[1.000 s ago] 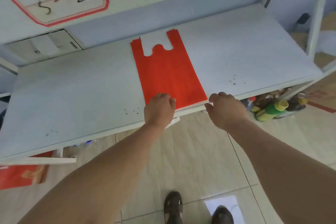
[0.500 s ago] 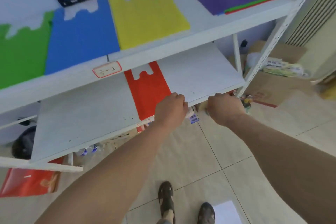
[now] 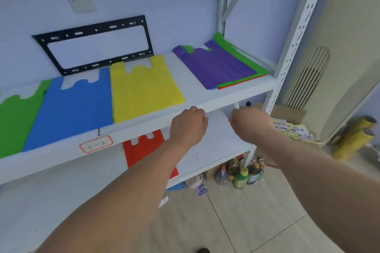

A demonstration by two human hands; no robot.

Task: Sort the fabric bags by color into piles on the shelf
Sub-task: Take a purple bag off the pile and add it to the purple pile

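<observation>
**A:** What lies on the upper shelf (image 3: pixel 205 99) in the head camera's view?

**B:** Fabric bags, flat and sorted by colour. A yellow bag (image 3: pixel 144 90) sits mid-shelf; a blue bag (image 3: pixel 76 104) is just left of the yellow bag, touching it, and a green bag (image 3: pixel 16 115) lies left again, partly under the blue one. Well to the right of the yellow bag is a mixed stack (image 3: pixel 222 68), purple on top, with green, blue and red edges showing beneath.

**A:** And the red bag (image 3: pixel 144 150)?

**B:** One shelf lower, below the yellow bag, partly hidden by the left forearm.

**A:** The hands?

**B:** The left hand (image 3: pixel 190 125) and right hand (image 3: pixel 251 123) are both curled into loose fists, empty, raised in front of the upper shelf's front edge, right of the yellow bag. A handwritten label (image 3: pixel 96 144) is stuck on that edge, left of the hands.
</observation>
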